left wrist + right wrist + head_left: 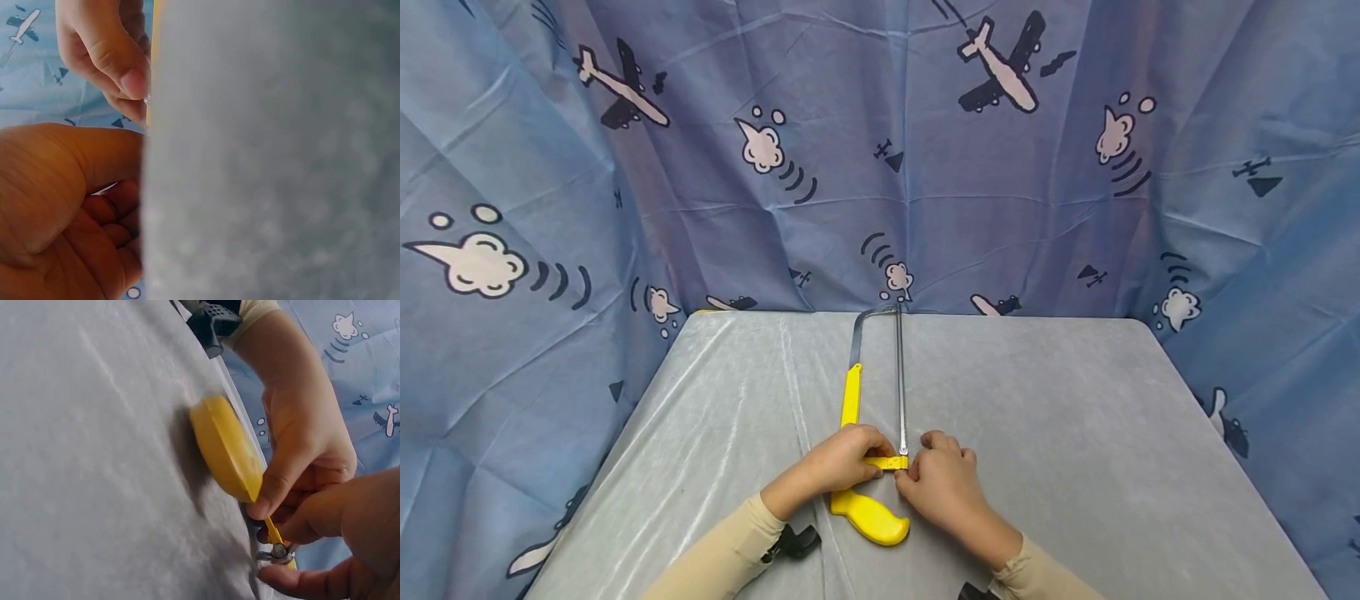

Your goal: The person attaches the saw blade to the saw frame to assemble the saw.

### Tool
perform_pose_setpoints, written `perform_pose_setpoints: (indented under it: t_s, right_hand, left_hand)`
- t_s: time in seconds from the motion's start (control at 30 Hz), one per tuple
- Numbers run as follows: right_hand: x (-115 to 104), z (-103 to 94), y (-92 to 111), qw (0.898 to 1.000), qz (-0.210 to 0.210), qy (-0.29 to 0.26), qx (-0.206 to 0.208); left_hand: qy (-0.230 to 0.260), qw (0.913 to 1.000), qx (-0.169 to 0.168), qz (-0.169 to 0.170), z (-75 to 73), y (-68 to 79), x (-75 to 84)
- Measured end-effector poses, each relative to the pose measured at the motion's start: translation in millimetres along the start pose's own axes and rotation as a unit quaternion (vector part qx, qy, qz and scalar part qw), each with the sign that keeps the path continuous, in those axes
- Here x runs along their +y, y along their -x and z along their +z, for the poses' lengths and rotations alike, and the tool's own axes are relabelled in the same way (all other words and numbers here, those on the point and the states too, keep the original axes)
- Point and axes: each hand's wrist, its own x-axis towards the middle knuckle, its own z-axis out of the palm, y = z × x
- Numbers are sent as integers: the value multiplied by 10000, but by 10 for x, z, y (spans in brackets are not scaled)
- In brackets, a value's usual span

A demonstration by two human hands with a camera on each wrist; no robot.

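A hacksaw (851, 392) with a yellow handle (874, 521) and steel blade lies lengthwise on the grey tabletop. My left hand (848, 458) grips its yellow frame just above the handle, fingers around the near crosspiece (887, 462). On the right, my right hand (946, 483) is at the crosspiece's blade end, thumb close to the metal wing nut (279, 552). The right index finger stands apart from the nut, which shows in the gap between the two. In the left wrist view, much is hidden by a blurred grey surface.
The grey-covered table (1060, 400) extends to both sides of the saw. A blue curtain (820, 125) printed with planes hangs behind it. Black wrist devices (797, 542) sit below both hands.
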Motion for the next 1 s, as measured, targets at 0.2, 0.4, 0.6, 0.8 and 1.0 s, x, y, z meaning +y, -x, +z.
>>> perform_pose_setpoints:
  t_s: [0.2, 0.4, 0.6, 0.8, 1.0]
  right_hand:
    - [-3, -58, -20, 9983, 52, -364, -456]
    - [-9, -88, -43, 9936, 247, -778, -777]
    - [-23, -54, -51, 9918, 420, -805, -902]
    - [-50, -40, -28, 9941, 292, -472, -935]
    - [25, -66, -34, 9958, -357, -164, -822]
  left_hand:
    - [20, 10000, -37, 12, -4, 10, 12]
    - [-32, 10000, -8, 63, -11, 12, 19]
    - [-67, 9999, -10, 94, -7, 9, 20]
    - [-76, 9998, 7, 161, 5, 7, 11]
    - [-154, 9997, -7, 200, 14, 1, 3]
